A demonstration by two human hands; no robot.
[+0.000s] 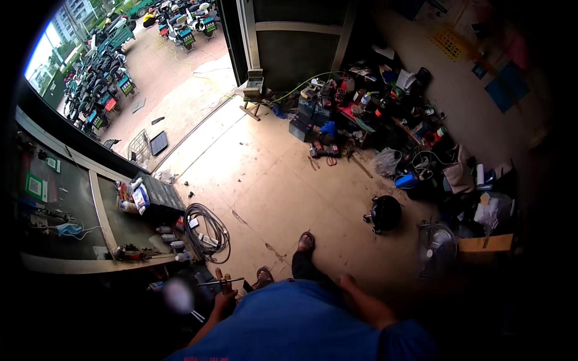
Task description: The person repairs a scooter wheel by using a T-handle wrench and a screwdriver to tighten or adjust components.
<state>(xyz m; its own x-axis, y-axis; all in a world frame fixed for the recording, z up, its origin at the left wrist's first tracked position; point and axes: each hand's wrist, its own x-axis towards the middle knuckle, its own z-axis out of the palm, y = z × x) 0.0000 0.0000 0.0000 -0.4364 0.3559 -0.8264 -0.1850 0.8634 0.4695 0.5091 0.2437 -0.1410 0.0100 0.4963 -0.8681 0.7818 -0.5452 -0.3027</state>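
Gripping tan-handled tools (227, 285) in left hand (224, 300), curling fingers closed round them; pointing handles toward twelve o'clock, showing thin metal rod (208, 283) crosswise, nine to three. Lying at nine o'clock from farther-off right hand (346, 282), too dim for telling spread or grip.

The left hand (224, 299) is curled in a grip, its arm (208, 328) below it. Well to the right of that grip is the right hand (347, 281), too dim to see its fingers.
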